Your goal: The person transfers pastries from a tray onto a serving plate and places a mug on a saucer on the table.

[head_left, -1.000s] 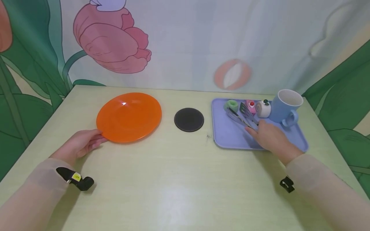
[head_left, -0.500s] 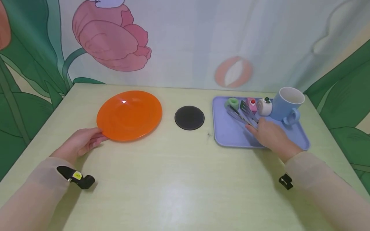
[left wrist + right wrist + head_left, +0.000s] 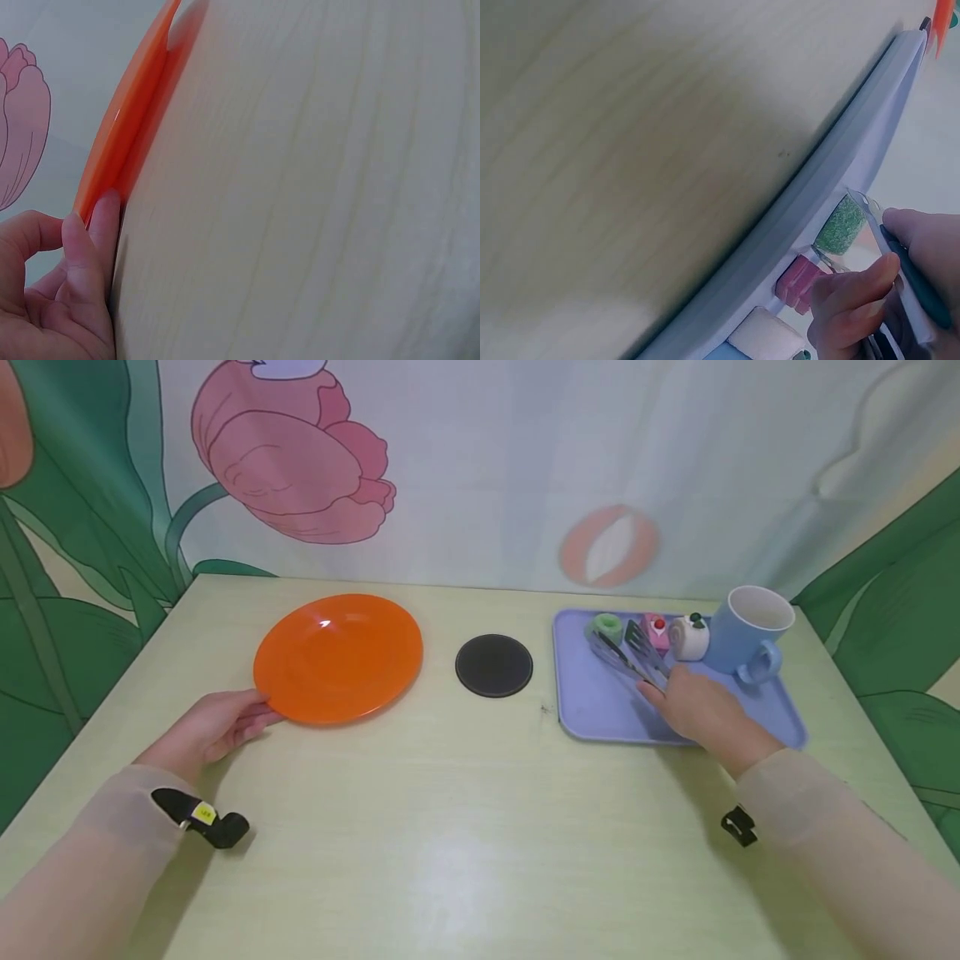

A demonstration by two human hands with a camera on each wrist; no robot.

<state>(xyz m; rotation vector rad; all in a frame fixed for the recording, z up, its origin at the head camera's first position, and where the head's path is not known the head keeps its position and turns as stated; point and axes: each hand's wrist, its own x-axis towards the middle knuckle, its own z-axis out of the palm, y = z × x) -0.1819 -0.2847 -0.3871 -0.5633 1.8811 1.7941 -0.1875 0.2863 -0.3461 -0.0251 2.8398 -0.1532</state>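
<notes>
1. Pale wood-grain worktop (image 3: 450, 827) carries everything; take its middle as the clock's centre, with twelve pointing away from the person.
2. Left hand (image 3: 225, 727), towards nine o'clock, pinches the near-left rim of a glossy round orange plate (image 3: 337, 660) at ten o'clock, with fingers under the edge, a hold that would stop it sliding.
3. Right hand (image 3: 701, 706), between two and three, grips slim silvery tongs (image 3: 628, 665) with a dark green handle inlay, well back from their ends, probably for reach.
4. At two o'clock sits a shallow rectangular lilac tray (image 3: 600, 714); its raised lip would keep small pieces together.
5. Straight at twelve, a flat round black coaster (image 3: 493, 666) lies between plate and tray.
6. Around the tray's own dial: a green ring-shaped toy cake (image 3: 608, 625) near eleven, the tongs' parted ends on either side of it, contact unclear; a pink toy cake with a red topping (image 3: 656, 631) just before twelve; a white toy cake roll (image 3: 687, 641) at twelve; a light-blue handled mug (image 3: 731, 639) towards two.
7. Farthest off hangs a whitish flower-print cloth (image 3: 480, 485).
</notes>
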